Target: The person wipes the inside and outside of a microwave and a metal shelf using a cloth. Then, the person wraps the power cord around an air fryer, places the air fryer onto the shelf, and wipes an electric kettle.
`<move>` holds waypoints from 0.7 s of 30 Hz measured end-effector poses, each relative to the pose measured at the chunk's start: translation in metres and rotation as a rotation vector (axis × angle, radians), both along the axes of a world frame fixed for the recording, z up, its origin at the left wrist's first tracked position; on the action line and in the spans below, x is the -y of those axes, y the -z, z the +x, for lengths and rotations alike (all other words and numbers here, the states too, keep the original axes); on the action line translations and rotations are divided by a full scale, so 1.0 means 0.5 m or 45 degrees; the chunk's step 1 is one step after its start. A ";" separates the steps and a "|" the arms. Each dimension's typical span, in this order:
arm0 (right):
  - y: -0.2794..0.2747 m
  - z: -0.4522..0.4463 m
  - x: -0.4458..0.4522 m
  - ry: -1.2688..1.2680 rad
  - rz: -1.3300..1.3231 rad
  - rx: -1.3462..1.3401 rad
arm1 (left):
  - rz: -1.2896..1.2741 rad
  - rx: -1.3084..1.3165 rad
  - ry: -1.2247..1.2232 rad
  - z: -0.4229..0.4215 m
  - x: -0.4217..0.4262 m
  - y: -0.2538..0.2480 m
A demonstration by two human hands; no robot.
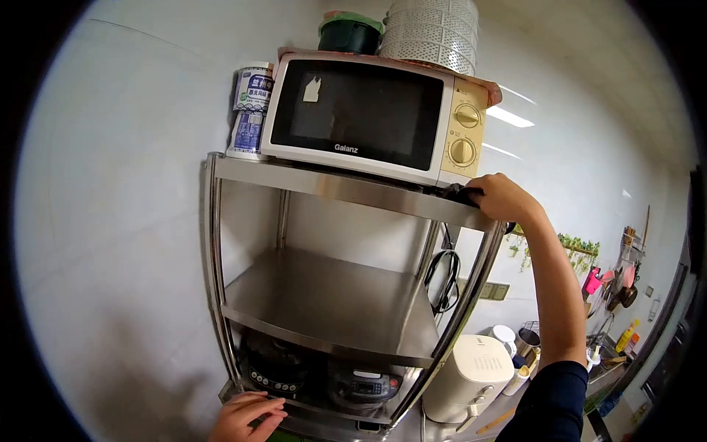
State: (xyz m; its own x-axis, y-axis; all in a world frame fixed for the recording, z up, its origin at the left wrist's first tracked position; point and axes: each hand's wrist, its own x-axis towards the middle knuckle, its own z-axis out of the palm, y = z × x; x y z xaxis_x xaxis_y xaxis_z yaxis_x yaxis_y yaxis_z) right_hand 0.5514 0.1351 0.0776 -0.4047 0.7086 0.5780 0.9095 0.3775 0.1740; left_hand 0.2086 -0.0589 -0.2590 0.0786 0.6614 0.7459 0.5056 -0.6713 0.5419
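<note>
My right hand is at the front right corner of the steel rack's top shelf, its fingers closed on a crumpled black cloth. The cloth lies on the shelf edge, just below the microwave's dial panel; part of it is hidden by the hand. Low in the view, my left hand is held in front of the lower shelf with fingers loosely stretched and nothing in them. The rack's middle shelf is bare steel.
Two stacked paper tubs stand left of the microwave. White perforated baskets and a dark green pot sit on top. Below are two dark cookers. A cream air fryer stands right, near a coiled black cable.
</note>
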 end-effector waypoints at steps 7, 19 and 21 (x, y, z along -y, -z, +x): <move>0.018 -0.084 -0.028 0.143 0.275 0.040 | 0.012 -0.017 -0.078 -0.016 0.061 0.027; 0.059 -0.364 -0.096 -1.053 0.258 -1.070 | -0.317 -0.070 -0.418 0.059 0.171 -0.004; 0.056 -0.323 -0.082 -1.354 -0.129 -1.679 | -0.328 -0.022 -0.427 0.083 0.166 -0.008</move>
